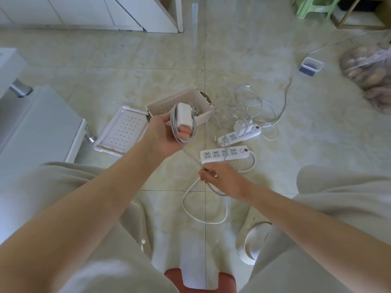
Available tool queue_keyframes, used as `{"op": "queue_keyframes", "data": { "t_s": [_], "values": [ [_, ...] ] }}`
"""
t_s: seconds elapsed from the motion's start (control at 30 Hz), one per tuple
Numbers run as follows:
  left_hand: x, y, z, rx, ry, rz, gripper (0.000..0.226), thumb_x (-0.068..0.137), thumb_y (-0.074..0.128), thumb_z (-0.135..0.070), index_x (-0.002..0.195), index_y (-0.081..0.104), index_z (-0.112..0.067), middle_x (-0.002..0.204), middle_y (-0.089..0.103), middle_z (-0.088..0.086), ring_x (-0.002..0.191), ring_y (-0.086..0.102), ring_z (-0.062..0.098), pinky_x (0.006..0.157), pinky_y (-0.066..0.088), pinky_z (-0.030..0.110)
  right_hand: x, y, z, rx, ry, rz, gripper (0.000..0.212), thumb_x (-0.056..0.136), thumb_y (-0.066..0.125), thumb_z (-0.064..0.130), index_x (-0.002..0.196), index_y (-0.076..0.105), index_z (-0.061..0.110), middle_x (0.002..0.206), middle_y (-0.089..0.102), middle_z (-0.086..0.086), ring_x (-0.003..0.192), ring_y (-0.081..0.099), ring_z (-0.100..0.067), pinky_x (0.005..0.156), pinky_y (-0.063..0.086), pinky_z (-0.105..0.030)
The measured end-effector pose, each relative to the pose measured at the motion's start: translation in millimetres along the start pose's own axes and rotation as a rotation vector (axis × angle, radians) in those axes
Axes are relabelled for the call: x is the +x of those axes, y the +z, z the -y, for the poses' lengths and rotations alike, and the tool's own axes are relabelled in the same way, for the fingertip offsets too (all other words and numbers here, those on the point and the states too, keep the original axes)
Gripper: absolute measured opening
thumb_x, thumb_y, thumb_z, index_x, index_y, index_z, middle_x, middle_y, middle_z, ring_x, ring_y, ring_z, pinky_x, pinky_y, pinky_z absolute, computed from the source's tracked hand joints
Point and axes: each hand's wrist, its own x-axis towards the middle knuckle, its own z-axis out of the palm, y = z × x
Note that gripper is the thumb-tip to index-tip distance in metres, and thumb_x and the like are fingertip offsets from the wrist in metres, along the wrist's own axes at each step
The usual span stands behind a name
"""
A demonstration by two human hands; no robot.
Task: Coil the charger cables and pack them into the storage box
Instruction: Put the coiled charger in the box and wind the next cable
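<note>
Head camera, looking down at the tiled floor [275, 187]. Got the left hand [165, 136] wrapped snug round a white charger brick [183, 115], fingers curled right round it, fingertips poking out underneath. Grey cable [191, 156] looped round brick and fingers both. Holding that bundle up in front of the open storage box [173, 100], mid-floor, with a few cables already lying inside. Lid [122, 132] flat on the floor, touching the box's left side.

Right hand [222, 178] lower and nearer, pinching the same cable between thumb and fingertips, other fingers tucked in. Pulled fairly straight between the two hands.

Just right of the box: two power strips, the near one [224, 153] bare, the far one [239, 135] carrying white plugs [243, 125]. Messy tangle of thin cords [254, 104] beside them.
</note>
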Motion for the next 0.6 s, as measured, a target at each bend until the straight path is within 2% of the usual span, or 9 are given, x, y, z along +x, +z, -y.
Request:
{"op": "queue_keyframes", "data": {
  "t_s": [0.07, 0.13, 0.2, 0.3, 0.4, 0.5, 0.6],
  "values": [
    [-6.5, 1.5, -0.8, 0.141, -0.037, 0.070, 0.040, 0.089, 0.038, -0.022, 0.075, 0.069, -0.002, 0.067, 0.060, 0.008, 0.041, 0.043, 0.012, 0.035, 0.027, 0.015, 3.0, -13.0, -13.9, -0.235, -0.010, 0.026, 0.032, 0.095, 0.049, 0.031, 0.077, 0.055, 0.006, 0.074, 0.060, -0.003, 0.071, 0.058, -0.024, 0.072, 0.049, -0.039],
    [-15.8, 4.5, -1.0, 0.230, -0.058, 0.095, 0.027, 0.081, 0.043, -0.021, 0.081, 0.065, -0.005, 0.067, 0.059, 0.006, 0.034, 0.038, 0.011, 0.031, 0.021, 0.013, 4.5, -26.2, -21.3, -0.374, 0.005, 0.049, 0.034, 0.097, 0.045, 0.033, 0.080, 0.054, 0.005, 0.083, 0.061, -0.007, 0.077, 0.056, -0.024, 0.074, 0.046, -0.039],
    [-20.9, 3.5, -2.2, 0.299, -0.060, 0.077, 0.023, 0.080, 0.044, -0.022, 0.083, 0.061, -0.007, 0.065, 0.058, 0.006, 0.033, 0.036, 0.010, 0.031, 0.016, 0.013, 5.5, -30.6, -21.6, -0.271, -0.018, 0.024, 0.029, 0.097, 0.045, 0.023, 0.080, 0.055, 0.002, 0.082, 0.063, -0.009, 0.078, 0.058, -0.022, 0.077, 0.045, -0.033],
    [-21.4, -1.8, -5.1, 0.467, -0.012, -0.014, 0.027, 0.092, 0.038, -0.021, 0.083, 0.060, -0.010, 0.064, 0.055, 0.005, 0.033, 0.032, 0.010, 0.034, 0.011, 0.015, 5.4, -28.3, -8.8, -0.064, -0.089, -0.009, 0.020, 0.095, 0.047, 0.008, 0.084, 0.062, 0.001, 0.081, 0.062, -0.006, 0.076, 0.055, -0.009, 0.074, 0.039, -0.011],
    [-20.5, -6.3, -3.3, 0.551, 0.032, -0.070, 0.032, 0.096, 0.033, -0.022, 0.082, 0.059, -0.010, 0.063, 0.055, 0.006, 0.030, 0.030, 0.010, 0.034, 0.008, 0.013, 4.9, -25.0, 4.2, -0.093, -0.182, 0.017, 0.013, 0.093, 0.054, 0.010, 0.094, 0.066, 0.006, 0.090, 0.058, -0.005, 0.082, 0.057, -0.017, 0.077, 0.039, -0.014],
    [-18.2, -5.0, 5.8, 0.560, 0.052, -0.096, 0.031, 0.095, 0.035, -0.024, 0.080, 0.058, -0.009, 0.064, 0.055, 0.006, 0.028, 0.028, 0.008, 0.032, 0.008, 0.011, -1.4, -19.5, 21.4, -0.199, -0.285, 0.129, 0.013, 0.091, 0.055, 0.011, 0.094, 0.066, 0.004, 0.096, 0.055, -0.003, 0.085, 0.057, -0.020, 0.082, 0.044, -0.024],
    [-18.7, -1.0, 12.4, 0.535, 0.060, -0.088, 0.029, 0.094, 0.035, -0.023, 0.079, 0.057, -0.010, 0.067, 0.051, 0.005, 0.028, 0.026, 0.007, 0.030, 0.008, 0.010, -9.5, -10.3, 38.5, -0.176, -0.270, 0.204, 0.017, 0.090, 0.060, 0.024, 0.087, 0.063, 0.008, 0.085, 0.059, 0.003, 0.076, 0.052, -0.008, 0.074, 0.039, -0.012]
  ]
}}
